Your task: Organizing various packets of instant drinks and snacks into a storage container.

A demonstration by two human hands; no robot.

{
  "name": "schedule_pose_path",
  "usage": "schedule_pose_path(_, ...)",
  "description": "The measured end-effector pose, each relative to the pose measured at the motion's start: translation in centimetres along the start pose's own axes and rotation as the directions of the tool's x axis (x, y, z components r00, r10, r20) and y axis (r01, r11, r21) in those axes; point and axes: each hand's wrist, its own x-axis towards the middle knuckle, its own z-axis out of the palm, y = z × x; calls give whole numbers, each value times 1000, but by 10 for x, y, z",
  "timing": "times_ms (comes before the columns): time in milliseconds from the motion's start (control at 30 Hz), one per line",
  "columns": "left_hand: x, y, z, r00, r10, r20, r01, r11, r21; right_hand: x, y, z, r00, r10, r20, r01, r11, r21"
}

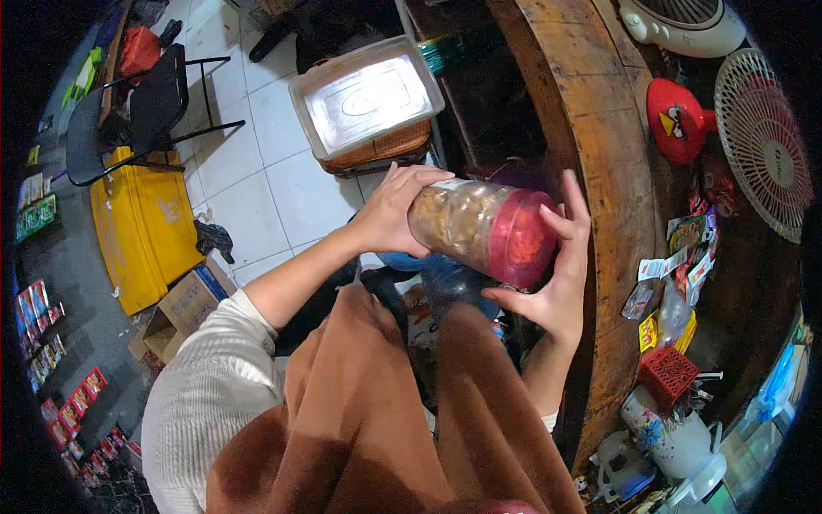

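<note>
A clear plastic jar [458, 215] with a red screw lid [522, 240] lies tilted on its side in the air above my lap. Brownish-yellow pieces fill it, and a pale label shows on its upper side. My left hand [401, 208] is wrapped round the jar's base end. At the lid end, my right hand [556, 270] curves round with fingers and thumb spread apart. One fingertip and the thumb come close to the lid's rim; whether they touch it I cannot tell.
A wooden counter [599, 171] runs along the right, bearing fans [762, 141], a red basket [668, 374] and a flowered jug [668, 433]. Ahead, a translucent tray [368, 94] rests on a brown woven box. A yellow box [145, 231] and black chair [158, 94] stand left.
</note>
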Motion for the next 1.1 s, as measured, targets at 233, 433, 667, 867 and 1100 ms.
schedule_pose_path(233, 10, -2, -21, 976, 190, 105, -195, 980, 48, -6, -10, 18, 996, 85, 23, -86, 991, 100)
schedule_pose_path(433, -5, 2, 4, 992, 107, -60, -96, 982, 160, -8, -28, 53, 670, 685, -287, -701, 711, 59)
schedule_pose_path(667, 5, 12, 8, 986, 52, 159, -46, 998, -47, -24, -15, 0, 942, 335, -27, -336, 939, -71)
schedule_pose_path(867, 1, 17, 26, 994, 20, 104, -21, 1000, 5, -36, -19, 41, 695, 598, -398, -616, 781, 99)
schedule_pose_path(1100, 10, 28, 27, 984, 131, 123, -130, 991, -12, -58, -32, -4, 749, 622, -226, -588, 782, 204)
